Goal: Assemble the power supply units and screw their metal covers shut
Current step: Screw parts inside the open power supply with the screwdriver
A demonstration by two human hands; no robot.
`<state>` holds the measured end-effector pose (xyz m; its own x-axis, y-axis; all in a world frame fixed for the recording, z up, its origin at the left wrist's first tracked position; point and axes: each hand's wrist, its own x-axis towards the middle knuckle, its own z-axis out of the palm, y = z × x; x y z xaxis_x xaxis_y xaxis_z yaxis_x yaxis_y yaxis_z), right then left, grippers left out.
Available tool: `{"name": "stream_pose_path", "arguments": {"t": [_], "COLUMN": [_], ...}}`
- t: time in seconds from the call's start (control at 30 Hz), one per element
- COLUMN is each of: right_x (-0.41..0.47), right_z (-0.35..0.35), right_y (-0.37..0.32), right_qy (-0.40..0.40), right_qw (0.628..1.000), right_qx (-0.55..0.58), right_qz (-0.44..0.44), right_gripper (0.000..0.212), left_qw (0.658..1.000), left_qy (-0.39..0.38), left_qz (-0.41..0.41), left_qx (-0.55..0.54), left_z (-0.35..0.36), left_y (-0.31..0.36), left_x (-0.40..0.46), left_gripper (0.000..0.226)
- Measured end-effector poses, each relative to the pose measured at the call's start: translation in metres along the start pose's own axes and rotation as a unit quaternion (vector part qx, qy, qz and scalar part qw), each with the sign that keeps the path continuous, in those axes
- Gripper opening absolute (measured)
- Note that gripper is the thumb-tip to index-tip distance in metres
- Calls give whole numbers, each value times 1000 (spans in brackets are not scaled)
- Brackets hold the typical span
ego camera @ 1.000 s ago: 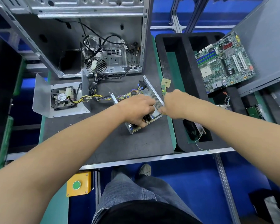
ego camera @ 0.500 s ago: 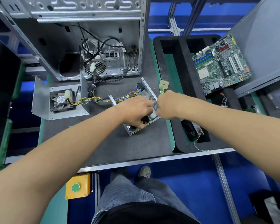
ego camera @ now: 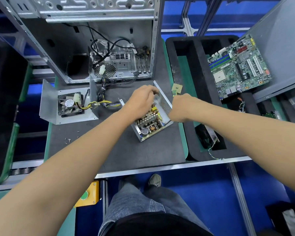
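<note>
My left hand (ego camera: 142, 99) reaches, fingers curled, into the open power supply unit (ego camera: 152, 120). My right hand (ego camera: 180, 108) grips its perforated wall; left grasp unclear.

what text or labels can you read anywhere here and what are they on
"HK FAN" is my best reading of the round white sticker on the black cooling fan in the folded grey metal cover; its smaller lines are too small to read.
Green motherboard on the grey panel: printing too small to read.
Open silver power supply box: component markings blurred.
Yellow button box: no text visible.
</note>
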<state>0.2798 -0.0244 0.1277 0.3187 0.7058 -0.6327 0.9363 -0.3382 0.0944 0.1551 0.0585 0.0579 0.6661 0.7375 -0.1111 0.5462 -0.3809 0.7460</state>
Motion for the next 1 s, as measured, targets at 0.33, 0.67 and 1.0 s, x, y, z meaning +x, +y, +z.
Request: {"name": "stream_pose_path", "arguments": {"t": [0.33,0.67,1.0], "right_x": [-28,-4,-27], "right_z": [9,9,25], "right_y": [5,11,5], "right_qy": [149,0,127], "right_qw": [915,998,968], "right_qx": [-279,52,-154], "right_qz": [-250,20,-153], "right_gripper": [20,18,9], "left_qw": [888,791,771], "left_qy": [79,28,35], "left_qz": [-158,-194,-202], "left_qx": [-424,-580,-602], "left_z": [-7,-9,-7], "left_y": [-1,0,-9], "left_x": [-5,-12,-17], "left_gripper": [14,16,13]}}
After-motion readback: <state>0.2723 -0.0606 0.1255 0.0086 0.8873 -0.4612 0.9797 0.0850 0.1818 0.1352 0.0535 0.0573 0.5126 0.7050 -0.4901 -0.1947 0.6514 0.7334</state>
